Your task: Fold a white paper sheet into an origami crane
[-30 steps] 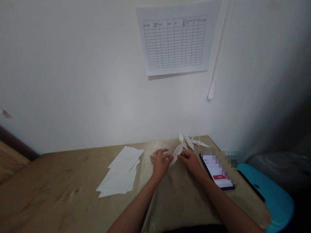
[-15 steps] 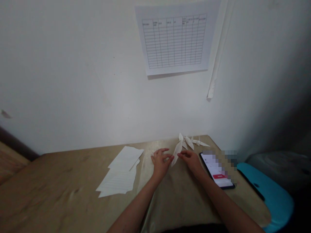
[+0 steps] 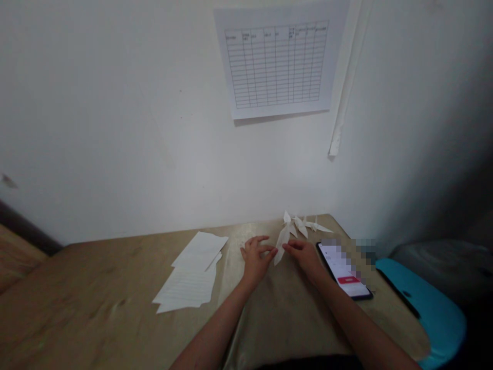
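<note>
A narrow folded piece of white paper [image 3: 281, 239] lies on the brown table [image 3: 96, 303] between my hands. My left hand [image 3: 256, 258] pinches its lower left edge with thumb and fingers. My right hand [image 3: 305, 255] pinches its right edge, fingers curled. Behind them, near the wall, lie finished folded white paper figures [image 3: 304, 225].
A loose stack of white lined sheets [image 3: 191, 277] lies left of my hands. A phone [image 3: 343, 271] with a lit screen sits to the right. A blue seat [image 3: 425, 309] stands past the table's right edge. A gridded chart [image 3: 276, 64] hangs on the wall.
Both hands have shifted very slightly to the right while still holding the folded paper. Nothing else has moved.
</note>
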A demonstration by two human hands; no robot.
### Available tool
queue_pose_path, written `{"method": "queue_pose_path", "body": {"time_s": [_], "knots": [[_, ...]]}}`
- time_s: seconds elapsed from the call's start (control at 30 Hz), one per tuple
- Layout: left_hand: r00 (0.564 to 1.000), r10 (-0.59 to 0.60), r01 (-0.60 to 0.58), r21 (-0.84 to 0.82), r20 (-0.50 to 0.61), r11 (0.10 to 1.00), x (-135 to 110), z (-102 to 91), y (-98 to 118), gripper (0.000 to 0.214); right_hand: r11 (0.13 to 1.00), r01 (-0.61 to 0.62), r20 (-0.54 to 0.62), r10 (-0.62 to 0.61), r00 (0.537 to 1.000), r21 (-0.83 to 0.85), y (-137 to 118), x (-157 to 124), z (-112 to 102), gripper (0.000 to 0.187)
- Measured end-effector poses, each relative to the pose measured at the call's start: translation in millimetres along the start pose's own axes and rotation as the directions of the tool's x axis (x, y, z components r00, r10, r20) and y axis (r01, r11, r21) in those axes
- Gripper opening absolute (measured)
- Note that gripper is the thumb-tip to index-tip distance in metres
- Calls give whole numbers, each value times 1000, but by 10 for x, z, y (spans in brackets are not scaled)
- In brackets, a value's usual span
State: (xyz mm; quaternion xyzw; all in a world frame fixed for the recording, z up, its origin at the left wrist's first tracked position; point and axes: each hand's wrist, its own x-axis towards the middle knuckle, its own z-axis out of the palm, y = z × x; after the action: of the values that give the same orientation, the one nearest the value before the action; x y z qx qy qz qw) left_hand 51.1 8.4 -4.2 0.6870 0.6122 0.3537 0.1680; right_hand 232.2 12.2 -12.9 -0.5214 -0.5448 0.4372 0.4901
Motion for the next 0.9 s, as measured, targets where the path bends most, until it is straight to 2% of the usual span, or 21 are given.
{"method": "queue_pose_path", "body": {"time_s": [0.1, 0.3, 0.5, 0.63, 0.77, 0.83, 0.9], "knots": [[1000, 0, 0, 15, 15, 1000, -4, 15, 0, 6, 999, -9, 38, 7, 999, 39, 17, 7, 8, 44], [999, -18, 16, 47, 43, 999, -5, 20, 7, 6, 999, 37, -10, -37, 999, 2, 98, 62, 19, 40], [999, -36, 36, 29, 10, 999, 40, 10, -41, 8, 987, 96, -1, -97, 995, -129, 111, 45, 49, 30], [999, -34, 34, 12, 3, 999, 51, 12, -56, 2, 987, 131, 9, -130, 991, -90, 147, 58, 73, 27], [999, -45, 45, 18, 20, 999, 45, 2, -26, 1, 996, 86, -55, -86, 995, -17, 207, 77, 85, 35], [998, -52, 51, 27, 35, 998, 42, -2, -14, 2, 996, 75, -78, -78, 994, -45, 224, 76, 88, 38], [997, -55, 53, 43, 49, 998, 41, -2, -14, 2, 989, 108, -71, -116, 991, -105, 228, 69, 92, 33]]}}
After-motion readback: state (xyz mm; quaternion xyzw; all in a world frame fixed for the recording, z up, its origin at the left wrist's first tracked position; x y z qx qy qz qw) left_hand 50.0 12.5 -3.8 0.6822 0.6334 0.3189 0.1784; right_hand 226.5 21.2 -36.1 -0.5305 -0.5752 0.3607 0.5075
